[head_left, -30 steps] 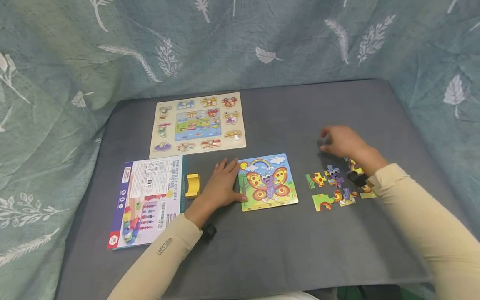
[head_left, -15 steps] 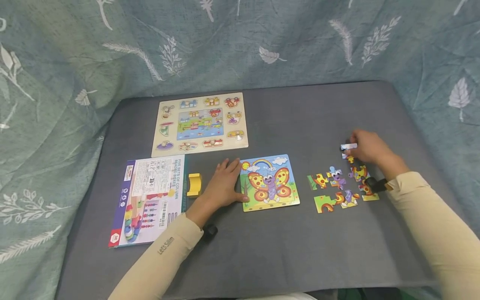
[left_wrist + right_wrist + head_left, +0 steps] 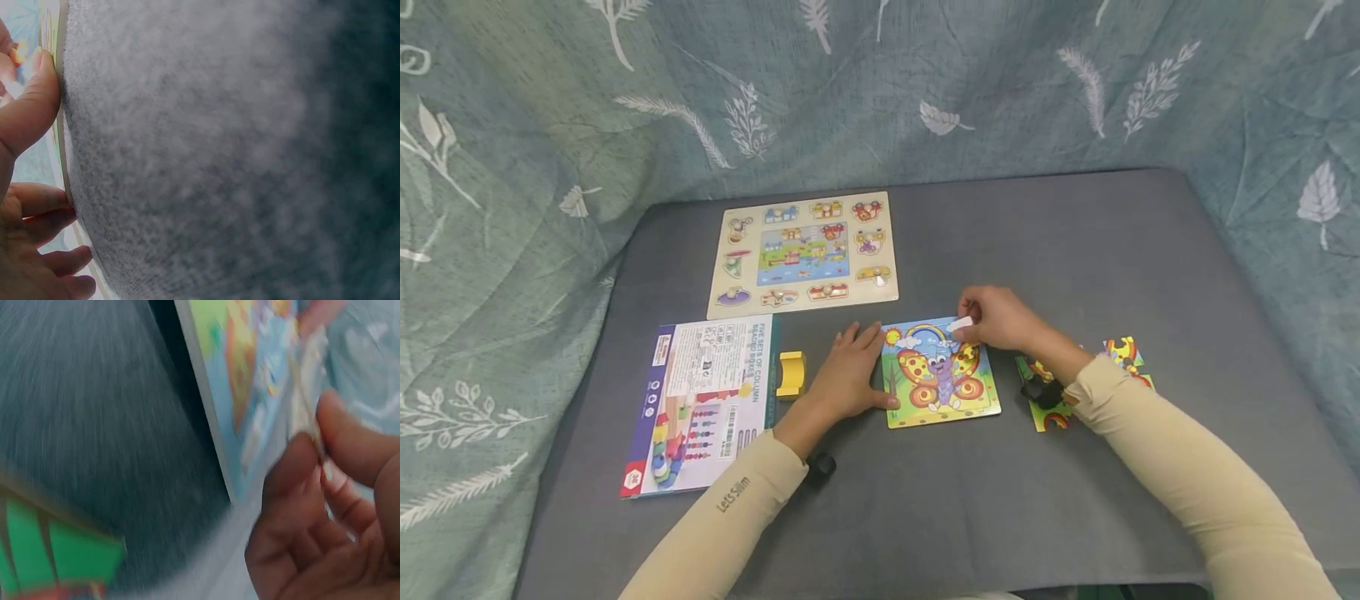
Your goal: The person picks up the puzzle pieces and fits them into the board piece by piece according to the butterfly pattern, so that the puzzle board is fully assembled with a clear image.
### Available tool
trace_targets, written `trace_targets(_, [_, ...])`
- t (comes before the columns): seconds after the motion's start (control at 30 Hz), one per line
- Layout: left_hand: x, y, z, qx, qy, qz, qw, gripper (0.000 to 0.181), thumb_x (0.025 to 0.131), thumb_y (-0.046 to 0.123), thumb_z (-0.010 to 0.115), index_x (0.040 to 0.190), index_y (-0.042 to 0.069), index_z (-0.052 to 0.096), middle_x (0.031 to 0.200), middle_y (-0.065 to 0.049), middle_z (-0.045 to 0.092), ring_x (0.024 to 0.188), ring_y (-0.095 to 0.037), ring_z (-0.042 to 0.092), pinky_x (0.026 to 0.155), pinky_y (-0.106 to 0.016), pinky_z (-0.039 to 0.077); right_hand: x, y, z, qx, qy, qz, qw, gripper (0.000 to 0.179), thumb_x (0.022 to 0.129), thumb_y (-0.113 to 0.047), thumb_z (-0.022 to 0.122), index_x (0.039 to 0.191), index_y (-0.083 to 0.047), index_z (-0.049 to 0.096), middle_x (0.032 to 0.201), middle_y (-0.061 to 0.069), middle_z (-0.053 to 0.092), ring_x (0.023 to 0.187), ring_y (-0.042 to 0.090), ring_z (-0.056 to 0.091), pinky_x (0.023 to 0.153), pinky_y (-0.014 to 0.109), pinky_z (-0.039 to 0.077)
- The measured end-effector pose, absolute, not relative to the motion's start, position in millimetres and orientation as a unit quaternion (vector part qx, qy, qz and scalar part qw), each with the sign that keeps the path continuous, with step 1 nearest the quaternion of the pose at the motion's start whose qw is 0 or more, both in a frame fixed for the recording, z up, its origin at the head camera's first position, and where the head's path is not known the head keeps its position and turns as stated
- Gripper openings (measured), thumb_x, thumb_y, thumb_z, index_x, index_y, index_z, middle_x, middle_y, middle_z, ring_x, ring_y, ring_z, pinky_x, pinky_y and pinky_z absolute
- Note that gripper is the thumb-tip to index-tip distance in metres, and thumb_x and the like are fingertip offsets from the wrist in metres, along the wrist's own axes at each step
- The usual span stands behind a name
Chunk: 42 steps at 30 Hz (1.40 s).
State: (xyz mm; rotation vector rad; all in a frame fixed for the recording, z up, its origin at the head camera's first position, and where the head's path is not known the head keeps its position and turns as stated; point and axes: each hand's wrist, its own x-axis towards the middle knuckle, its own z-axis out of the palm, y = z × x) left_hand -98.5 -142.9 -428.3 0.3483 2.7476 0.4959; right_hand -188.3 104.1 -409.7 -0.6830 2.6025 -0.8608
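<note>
The right hand (image 3: 1000, 319) pinches a pale puzzle piece (image 3: 960, 323) at the far right corner of the butterfly board (image 3: 942, 414), the piece's long axis roughly following the far edge; whether they touch cannot be told. The left hand (image 3: 842, 375), spread, lies at the left edge, farther from the piece. The board sits around mid bench (image 3: 1045, 500)
</note>
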Motion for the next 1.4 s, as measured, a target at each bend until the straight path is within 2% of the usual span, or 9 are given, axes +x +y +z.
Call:
trace_targets(0.37, [-99, -143, -430, 0.123, 0.963, 0.175, 0.166, 0.104, 0.072, 0.043, 0.082, 0.152, 0.005, 0.027, 0.160, -0.011, 0.022, 0.148, -0.037, 0.012, 0.121, -0.051, 0.012, -185, 95, -427, -0.214, 0.944, -0.221, 0.120, 0.029, 0.081, -0.031, 0.078, 0.081, -0.008, 0.060, 0.070, 0.005, 0.054, 0.062, 0.018, 0.046, 0.058, 0.029, 0.035])
trace_targets(0.57, [-99, -142, -430, 0.123, 0.962, 0.178, 0.169, 0.104, 0.073, 0.043, 0.082, 0.152, 0.004, 0.026, 0.160, -0.011, 0.021, 0.148, -0.036, 0.011, 0.121, -0.051, 0.011, -185, 99, -431, -0.222, 0.938, -0.243, 0.108, 0.029, 0.082, -0.032, 0.076, 0.081, -0.009, 0.059, 0.068, 0.004, 0.052, 0.061, 0.017, 0.044, 0.058, 0.028, 0.035])
trace_targets(0.77, [-100, -142, -431, 0.127, 0.961, 0.176, 0.171, 0.105, 0.073, 0.044, 0.081, 0.152, 0.003, 0.025, 0.160, -0.012, 0.020, 0.148, -0.037, 0.011, 0.121, -0.052, 0.011, -181, 136, -416, -0.236, 0.932, -0.254, 0.107, 0.019, 0.087, -0.025, 0.071, 0.089, -0.007, 0.063, 0.073, 0.004, 0.058, 0.065, 0.017, 0.049, 0.062, 0.032, 0.040])
trace_targets(0.97, [-100, -145, -431, 0.129, 0.961, 0.176, 0.167, 0.105, 0.073, 0.044, 0.081, 0.152, 0.003, 0.024, 0.160, -0.012, 0.020, 0.148, -0.038, 0.011, 0.120, -0.052, 0.011, -168, 184, -408, -0.265, 0.937, -0.171, 0.151, 0.033, 0.078, -0.020, 0.080, 0.101, -0.002, 0.066, 0.087, 0.011, 0.062, 0.080, 0.025, 0.057, 0.074, 0.044, 0.047])
trace_targets(1.1, [-100, -147, -430, 0.128, 0.962, 0.177, 0.167, 0.105, 0.074, 0.044, 0.081, 0.152, 0.003, 0.024, 0.160, -0.013, 0.020, 0.148, -0.039, 0.011, 0.120, -0.053, 0.011, -157, 192, -415, -0.288, 0.930, -0.161, 0.159, 0.036, 0.074, -0.022, 0.083, 0.099, -0.004, 0.065, 0.092, 0.010, 0.061, 0.084, 0.025, 0.057, 0.074, 0.043, 0.048])
trace_targets(1.23, [-101, -146, -429, 0.129, 0.962, 0.176, 0.162, 0.105, 0.073, 0.044, 0.081, 0.152, 0.003, 0.025, 0.160, -0.013, 0.021, 0.148, -0.039, 0.012, 0.120, -0.054, 0.012, -153, 190, -419, -0.292, 0.932, -0.170, 0.135, 0.031, 0.073, -0.018, 0.083, 0.089, -0.006, 0.059, 0.086, 0.006, 0.054, 0.076, 0.020, 0.049, 0.068, 0.037, 0.042])
trace_targets(1.4, [-102, -142, -430, 0.131, 0.962, 0.173, 0.166, 0.105, 0.073, 0.044, 0.081, 0.152, 0.003, 0.025, 0.160, -0.013, 0.021, 0.148, -0.039, 0.012, 0.120, -0.053, 0.012, -154, 180, -415, -0.294, 0.926, -0.213, 0.102, 0.025, 0.084, -0.016, 0.074, 0.083, -0.010, 0.050, 0.070, 0.000, 0.046, 0.062, 0.014, 0.039, 0.060, 0.030, 0.033])
